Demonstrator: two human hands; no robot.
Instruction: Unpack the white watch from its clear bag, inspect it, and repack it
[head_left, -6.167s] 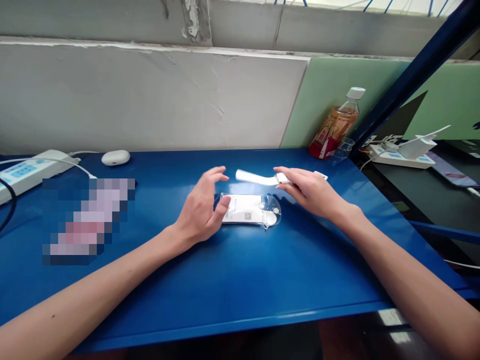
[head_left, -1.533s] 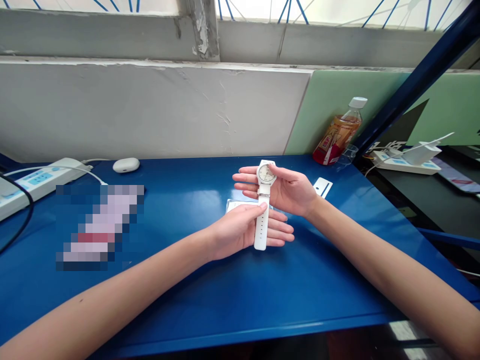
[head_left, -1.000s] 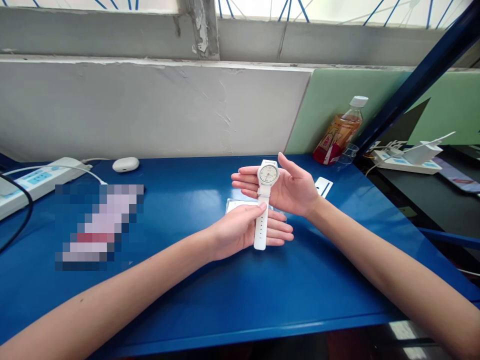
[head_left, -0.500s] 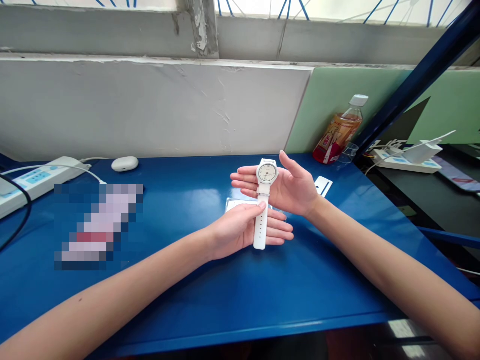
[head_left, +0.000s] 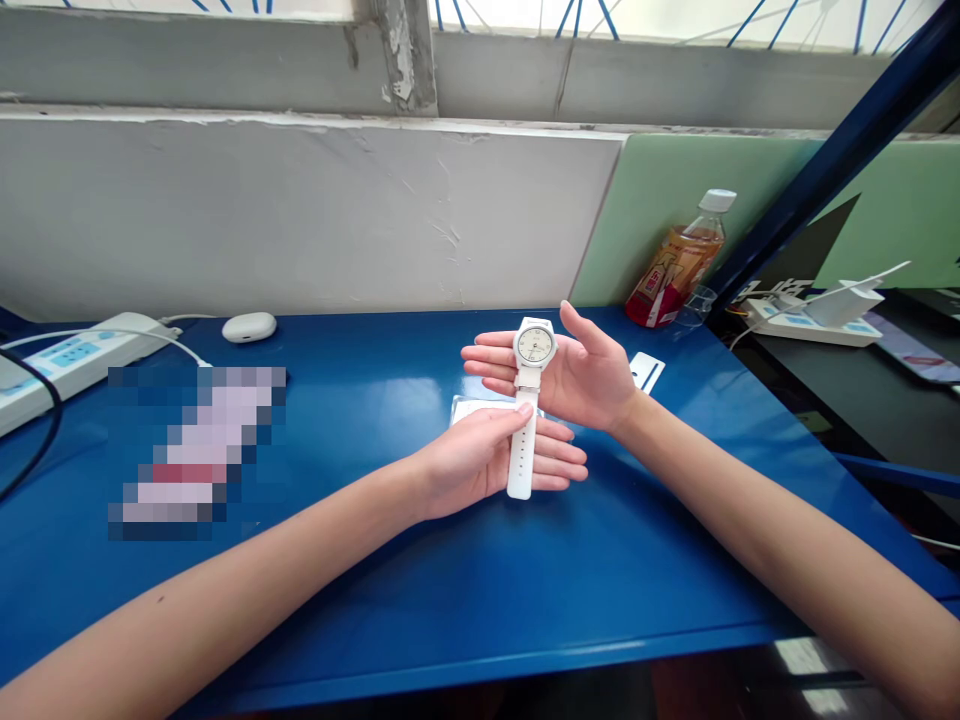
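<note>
A white watch (head_left: pixel 534 346) with a round pale dial and a white strap is held above the blue table (head_left: pixel 450 580). My left hand (head_left: pixel 469 462) pinches the lower strap, thumb on top and fingers beneath. My right hand (head_left: pixel 592 380) lies palm up with its fingers stretched out and thumb raised. The watch's dial rests on those fingers. A clear plastic package (head_left: pixel 466 408) with a white card inside lies on the table under my hands, mostly hidden.
A small white tag (head_left: pixel 646 371) lies right of my hands. A bottle of amber drink (head_left: pixel 675 265) stands at the back right. A white earbud case (head_left: pixel 249 326), a power strip (head_left: pixel 67 362) and a blurred-out object (head_left: pixel 195 450) lie at the left. Another power strip (head_left: pixel 802 315) sits far right.
The watch went from lying by the package to being held in both hands, dial up. My right thumb has lifted off the dial. Over the last second, almost nothing moves.
</note>
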